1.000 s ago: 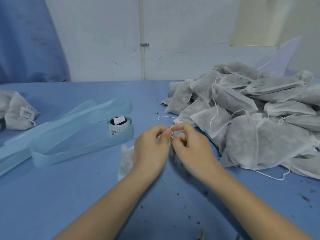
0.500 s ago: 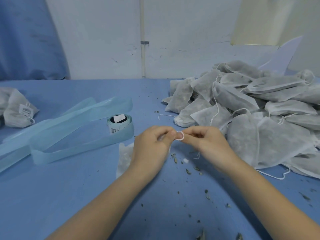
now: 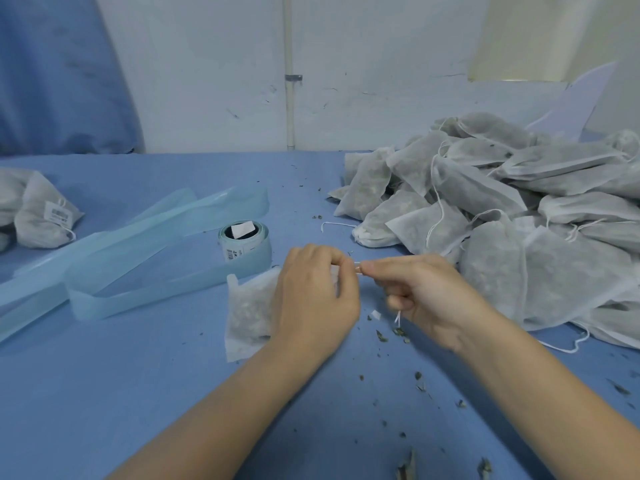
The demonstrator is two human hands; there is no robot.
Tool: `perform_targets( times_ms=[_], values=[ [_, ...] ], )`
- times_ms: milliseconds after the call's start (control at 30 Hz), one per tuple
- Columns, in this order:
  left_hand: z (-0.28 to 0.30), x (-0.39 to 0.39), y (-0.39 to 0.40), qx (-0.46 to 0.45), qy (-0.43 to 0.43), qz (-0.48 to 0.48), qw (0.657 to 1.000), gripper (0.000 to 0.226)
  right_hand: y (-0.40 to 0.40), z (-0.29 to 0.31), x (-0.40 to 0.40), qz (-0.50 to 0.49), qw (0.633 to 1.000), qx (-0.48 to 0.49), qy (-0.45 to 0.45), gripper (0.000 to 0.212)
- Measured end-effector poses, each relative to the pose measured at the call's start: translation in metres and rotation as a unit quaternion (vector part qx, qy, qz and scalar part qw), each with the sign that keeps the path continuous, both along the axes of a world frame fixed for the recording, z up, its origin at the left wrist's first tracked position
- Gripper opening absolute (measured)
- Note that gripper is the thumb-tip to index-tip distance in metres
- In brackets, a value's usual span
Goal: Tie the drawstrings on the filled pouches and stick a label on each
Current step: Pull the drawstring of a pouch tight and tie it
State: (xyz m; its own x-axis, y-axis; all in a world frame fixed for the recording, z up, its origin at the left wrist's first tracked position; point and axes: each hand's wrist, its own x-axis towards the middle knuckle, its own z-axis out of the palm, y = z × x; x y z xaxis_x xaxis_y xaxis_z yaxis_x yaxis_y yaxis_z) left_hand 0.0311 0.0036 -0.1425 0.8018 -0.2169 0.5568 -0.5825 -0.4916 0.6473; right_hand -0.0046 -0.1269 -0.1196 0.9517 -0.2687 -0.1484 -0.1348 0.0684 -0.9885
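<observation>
Pinching the white drawstring (image 3: 360, 268) between thumb and forefinger, the left hand (image 3: 317, 299) and the right hand (image 3: 427, 299) are meeting fingertip to fingertip above the blue table (image 3: 138, 393), both with fingers curled in and grasping the cord; a short tail of it is hanging out below the right fist. The left hand is lying over the filled pouch (image 3: 247, 310) being worked on, which is resting on the table under and just left of that hand, its mouth hidden by the fingers. Just behind the pouch the label roll (image 3: 244, 242) is standing on end, showing a barcode and a few printed characters too small and blurred to read, with a white label inside its dark core. Its pale blue backing strip (image 3: 114, 261) is trailing away in long loops towards the left edge. Further left, well apart from the hands, a labelled pouch (image 3: 45, 221) is lying with a white barcode sticker on its face, the print illegible. To the right a big heap of filled pouches (image 3: 519, 220) is spreading from near the right hand to the far right edge, white strings straggling out of it. Dry green crumbs (image 3: 398, 334) are lying scattered on the table near the right wrist, and a small white scrap (image 3: 375, 315) is sitting between the two hands
</observation>
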Motion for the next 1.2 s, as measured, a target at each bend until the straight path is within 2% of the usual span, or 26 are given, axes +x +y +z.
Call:
perform_targets(
  times_ms=[133,233,300,400,467,600,667,767,867,933,1033,1200],
  values=[
    [0.0,0.002,-0.001,-0.004,0.05,-0.016,0.999,0.015,0.001,0.002,-0.001,0.016,0.994,0.11,0.02,0.01],
    [0.0,0.003,0.0,0.009,0.053,-0.057,0.997,0.017,0.003,0.006,-0.002,0.072,0.966,0.247,0.035,0.009],
    [0.0,0.002,0.002,0.006,0.058,-0.088,0.994,0.017,0.004,0.006,-0.002,0.095,0.953,0.286,0.032,0.007],
    [0.007,-0.001,0.006,-0.123,0.105,-0.123,0.979,0.01,0.003,0.006,-0.002,0.079,0.961,0.264,0.021,0.01],
    [0.01,-0.003,0.008,-0.164,0.088,-0.13,0.974,0.01,0.002,0.005,-0.002,0.064,0.966,0.25,0.015,0.013],
    [0.008,-0.003,0.006,-0.137,0.024,-0.088,0.986,0.005,0.001,0.003,-0.002,0.047,0.967,0.249,0.008,0.007],
    [0.007,-0.001,0.004,-0.127,-0.002,-0.058,0.99,0.002,0.002,0.001,-0.002,0.019,0.977,0.213,-0.007,0.007],
    [0.007,0.001,0.005,-0.043,-0.103,0.003,0.994,0.006,0.004,-0.003,-0.003,-0.03,0.997,0.052,-0.051,0.006],
    [0.005,0.001,0.005,0.013,-0.161,0.028,0.987,0.009,0.006,-0.006,-0.006,-0.055,0.99,-0.093,-0.095,0.008],
    [0.005,0.0,0.003,0.017,-0.152,0.026,0.988,0.01,0.007,-0.007,-0.006,-0.068,0.982,-0.118,-0.128,0.007],
    [0.008,0.0,0.001,0.003,-0.085,0.023,0.996,0.011,0.012,-0.011,-0.004,-0.059,0.976,-0.125,-0.167,0.005],
    [0.01,0.0,-0.003,0.0,-0.013,0.036,0.999,0.009,0.025,-0.015,0.002,-0.02,0.981,-0.087,-0.174,0.008]
  ],
)
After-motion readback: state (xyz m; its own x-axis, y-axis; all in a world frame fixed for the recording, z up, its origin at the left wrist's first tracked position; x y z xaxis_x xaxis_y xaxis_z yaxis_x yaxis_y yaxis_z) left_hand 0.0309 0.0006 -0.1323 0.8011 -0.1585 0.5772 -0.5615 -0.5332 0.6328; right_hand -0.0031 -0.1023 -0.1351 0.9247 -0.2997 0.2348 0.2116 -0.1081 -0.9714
